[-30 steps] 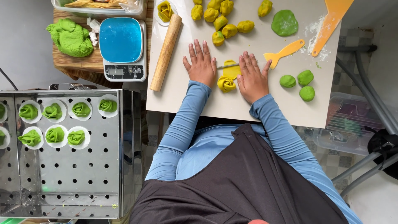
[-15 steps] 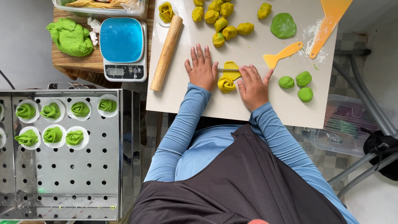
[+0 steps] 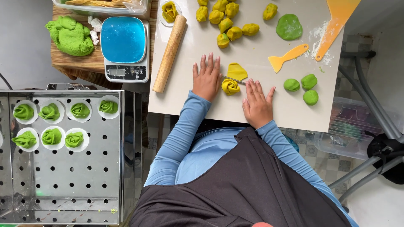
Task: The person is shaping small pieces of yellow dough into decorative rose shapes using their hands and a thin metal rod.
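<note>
A rolled yellow dough flower (image 3: 230, 86) lies shaped on the tabletop (image 3: 269, 109) between the left hand (image 3: 207, 80) and right hand (image 3: 257, 106), fingers flat, spread, gripping nothing. Seven green flowers (image 3: 50, 112) fill the steamer tray (image 3: 75, 168); many dough balls (image 3: 229, 21) remain.

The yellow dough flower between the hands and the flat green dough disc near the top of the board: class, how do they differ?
The yellow dough flower is folded into petals; the green dough disc lies flat. The flower sits between both hands, the disc far from them. Both rest on the board.

Dough roll (image 3: 230, 86) between hands — on board (image 3: 252, 113)
</note>
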